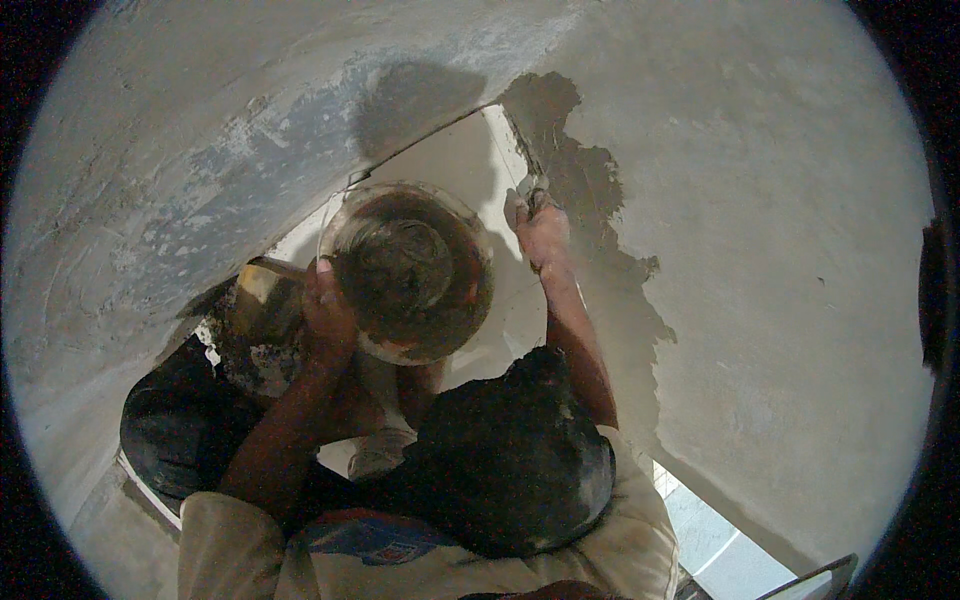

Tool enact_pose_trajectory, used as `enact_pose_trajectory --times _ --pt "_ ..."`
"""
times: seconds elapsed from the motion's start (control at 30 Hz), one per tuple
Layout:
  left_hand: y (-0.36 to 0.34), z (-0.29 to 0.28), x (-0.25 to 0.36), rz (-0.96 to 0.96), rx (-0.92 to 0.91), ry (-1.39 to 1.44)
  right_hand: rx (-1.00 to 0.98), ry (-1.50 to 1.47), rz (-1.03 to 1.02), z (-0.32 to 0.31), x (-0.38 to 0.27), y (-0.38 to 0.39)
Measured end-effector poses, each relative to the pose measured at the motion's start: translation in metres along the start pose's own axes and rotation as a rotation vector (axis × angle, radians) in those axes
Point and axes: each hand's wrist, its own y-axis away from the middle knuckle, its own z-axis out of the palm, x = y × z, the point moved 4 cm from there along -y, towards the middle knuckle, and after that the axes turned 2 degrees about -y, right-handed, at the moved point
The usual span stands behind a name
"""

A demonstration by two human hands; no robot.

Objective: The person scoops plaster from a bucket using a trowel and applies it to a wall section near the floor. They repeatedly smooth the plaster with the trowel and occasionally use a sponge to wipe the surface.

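Observation:
My left hand (328,305) grips the left side of a round, pale bucket (480,290), with the thumb up by its rim. Inside lies a grey-brown wet mix (405,255) with swirl marks. Farther right, my right hand (542,235) is closed low against the right wall, where the wall meets the white floor strip. Its fingers wrap round a small dark thing that I cannot make out. Beside this hand, a dark damp patch of plaster (585,185) with a ragged edge runs along the wall's foot.
The grey plastered left wall (240,150) and right wall (780,230) meet in a corner ahead. A tan, stained block (258,285) sits beside my left knee (165,430). My right knee (520,450) is bent close to the bucket. A bright opening (705,535) shows at lower right.

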Motion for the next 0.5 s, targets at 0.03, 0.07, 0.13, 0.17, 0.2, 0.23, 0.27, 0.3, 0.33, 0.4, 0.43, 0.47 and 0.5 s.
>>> enact_pose_trajectory --times 0.03,0.07,0.13,0.17,0.2,0.23,0.27,0.3,0.33,0.4,0.43,0.47,0.5 --pt "-0.001 -0.001 -0.002 -0.001 0.001 -0.017 -0.012 -0.104 -0.020 0.003 0.001 -0.002" --pt "-0.001 -0.001 -0.003 0.008 -0.009 -0.019 -0.004 -0.076 0.002 0.007 0.006 -0.006" --pt "0.000 0.002 -0.004 0.028 -0.037 -0.021 0.017 -0.020 0.052 0.011 0.016 -0.015" --pt "0.000 -0.001 -0.009 0.017 -0.022 -0.010 0.040 -0.036 0.023 0.011 0.013 -0.014" --pt "0.001 -0.001 -0.014 0.005 -0.015 0.013 0.068 -0.041 -0.003 0.001 0.010 -0.010" --pt "0.002 0.000 -0.018 -0.008 -0.010 0.037 0.098 -0.045 -0.028 -0.009 0.007 -0.005" --pt "0.002 0.002 -0.015 -0.011 0.002 0.041 0.102 -0.047 0.005 -0.019 0.009 -0.002" --pt "0.003 0.002 -0.007 -0.014 0.019 0.041 0.103 -0.053 0.034 -0.029 0.010 0.001" --pt "0.003 0.002 -0.010 0.013 0.034 0.004 0.103 -0.058 0.063 -0.037 0.010 0.004" --pt "0.000 0.000 -0.028 0.097 0.071 -0.104 0.157 -0.202 0.050 -0.065 -0.009 0.018" --pt "-0.001 -0.004 -0.042 0.131 0.076 -0.156 0.181 -0.277 0.040 -0.073 -0.017 0.024" --pt "-0.002 -0.002 -0.042 0.168 0.069 -0.202 0.233 -0.260 -0.003 -0.077 -0.015 0.029" --pt "-0.003 -0.002 -0.042 0.181 0.048 -0.225 0.284 -0.243 -0.048 -0.080 -0.013 0.033"
